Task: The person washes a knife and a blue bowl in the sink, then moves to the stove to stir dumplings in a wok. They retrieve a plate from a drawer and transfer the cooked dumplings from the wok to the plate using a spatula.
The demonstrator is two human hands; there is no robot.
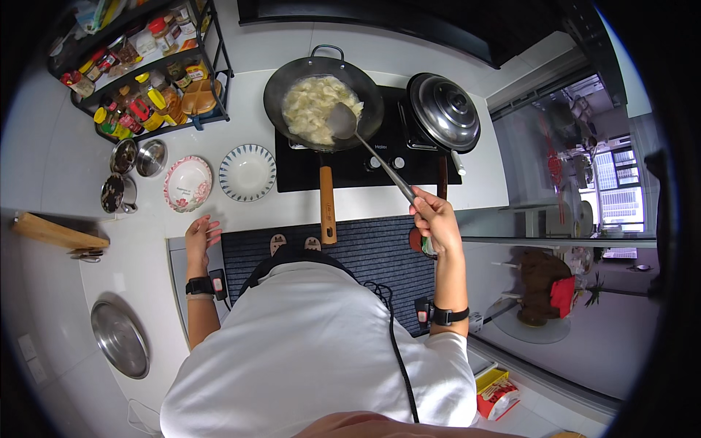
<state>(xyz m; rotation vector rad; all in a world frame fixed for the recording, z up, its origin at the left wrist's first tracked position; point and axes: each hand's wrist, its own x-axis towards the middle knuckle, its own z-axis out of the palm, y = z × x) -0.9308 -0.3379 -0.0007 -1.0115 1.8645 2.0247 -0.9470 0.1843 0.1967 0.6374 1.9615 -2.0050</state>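
Observation:
My right hand (435,219) grips the end of a long metal handle that belongs to a wok spatula (343,120). The spatula's rounded head rests over pale, dumpling-like food (315,104) in liquid inside a dark wok (276,87). The wok sits on the left side of a black gas hob (339,178), its wooden handle (327,205) pointing towards me. My left hand (202,236) holds nothing, fingers apart, by the counter's front edge. Just beyond it are a pink floral bowl (187,185) and a white bowl with a blue leaf-patterned rim (247,173).
A lidded pan (443,112) occupies the hob's right side. Metal bowls (151,158) and a metal mug (128,194) stand left, below a black rack (222,90) of bottles and jars. A round metal tray (119,339) lies on the left counter. A glass sliding door (547,241) is right.

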